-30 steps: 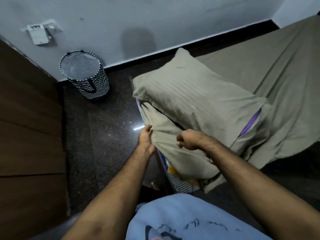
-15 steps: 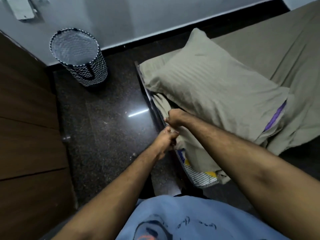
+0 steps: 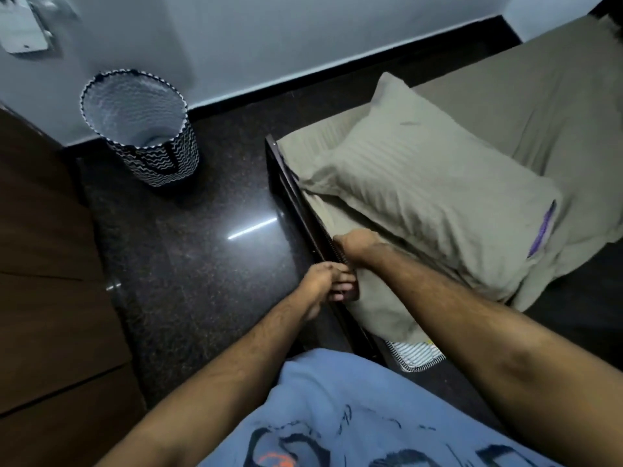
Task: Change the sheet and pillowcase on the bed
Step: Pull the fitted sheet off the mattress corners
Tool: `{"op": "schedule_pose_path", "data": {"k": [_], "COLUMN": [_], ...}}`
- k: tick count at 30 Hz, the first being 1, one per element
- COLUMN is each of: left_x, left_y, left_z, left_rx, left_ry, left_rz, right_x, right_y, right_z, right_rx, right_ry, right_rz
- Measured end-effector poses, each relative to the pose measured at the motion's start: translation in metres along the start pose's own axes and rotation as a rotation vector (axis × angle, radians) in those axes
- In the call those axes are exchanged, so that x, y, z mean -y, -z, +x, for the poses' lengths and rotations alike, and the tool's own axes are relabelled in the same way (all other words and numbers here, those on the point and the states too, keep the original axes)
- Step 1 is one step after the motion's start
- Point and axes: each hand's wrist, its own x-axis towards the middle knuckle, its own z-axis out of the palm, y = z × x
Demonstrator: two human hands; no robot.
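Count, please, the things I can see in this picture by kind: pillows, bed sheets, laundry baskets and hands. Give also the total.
Pillows: 1, the olive pillow on the bed.
Bed sheets: 1, the olive sheet.
Laundry baskets: 1, the zigzag-patterned basket on the floor by the wall.
Hands: 2, the left hand and the right hand, both at the sheet's edge by the bed frame.
Total: 5.

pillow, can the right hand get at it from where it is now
Probably yes: the right hand grips the sheet at the bed edge just below the pillow, and nothing lies between them.
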Motion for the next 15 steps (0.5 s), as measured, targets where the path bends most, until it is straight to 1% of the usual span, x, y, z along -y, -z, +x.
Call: {"op": "schedule_pose_path", "data": {"k": [2,4,6,8,11,12,13,15], "left_x": [-0.012,-0.021,-0.029,-0.038,-0.050,-0.053,-0.056,-0.057], "left_y": [0.015,0.027,0.033,0.033,0.021,0.015,0.009,0.000], "left_z": [0.009,0.019,0.027,0.032,0.041,0.045,0.050,0.061], "left_rx": [-0.111,-0.142,-0.138,-0.091,0.018,0.032,0.024,-0.043], "left_ry": [0.016,0.028,0.042,0.069,0.108,0.106,0.102,0.098], "left_rz": [-0.026,-0.043,-0.053,-0.038,0.112,0.154,0.159,0.038], "right_x": [-0.006,-0.009,-0.013,-0.012,-0.008,-0.006,-0.005,-0.005], "right_y": [-0.006,-0.008,-0.011,-0.010,-0.010,-0.011,-0.011,-0.009], "right_z": [-0.011,-0.025,-0.034,-0.040,-0.043,-0.043,-0.044,-0.047], "right_rx": [0.008,0.006,-0.012,-0.034,-0.027,-0.023,-0.028,-0.046], "right_ry": [0.047,0.059,0.050,0.041,0.040,0.040,0.034,0.020], "right_rz": [-0.031,-0.039,-0.034,-0.047,-0.050,-0.038,-0.018,0.029]}}
